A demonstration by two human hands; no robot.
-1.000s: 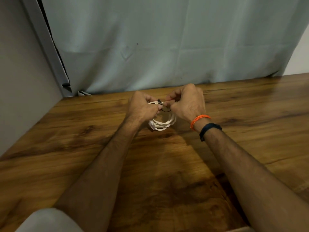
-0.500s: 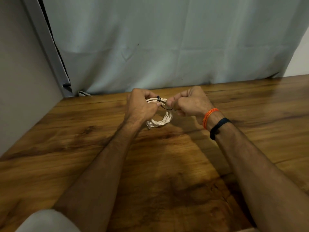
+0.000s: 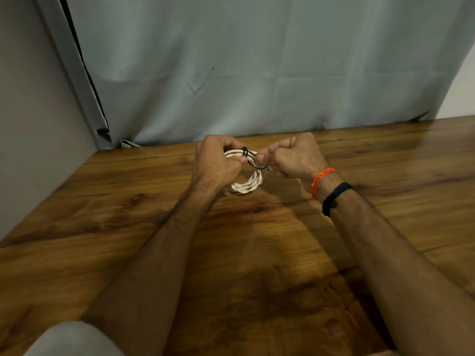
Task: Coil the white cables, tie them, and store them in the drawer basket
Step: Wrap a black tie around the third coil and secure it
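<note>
We are holding a coiled white cable just above the wooden counter, out near its far edge, between our two hands. Our left hand is gripping the left side of the coil, its fingers curled round the loops and its thumb pressing on top. A thin black tie is sitting wrapped round the top strands of the coil, just beside the left thumb, and its loose tail is running down and to the right across the opening of the coil. Our right hand is curling into a fist at the coil's right side, pinching that black tail between thumb and forefinger. The lower loops of the coil are hanging free between the wrists, twisted over one another. An orange thread band and a black band are sitting on our right wrist. A pale curtain is hanging behind the counter's far edge.
</note>
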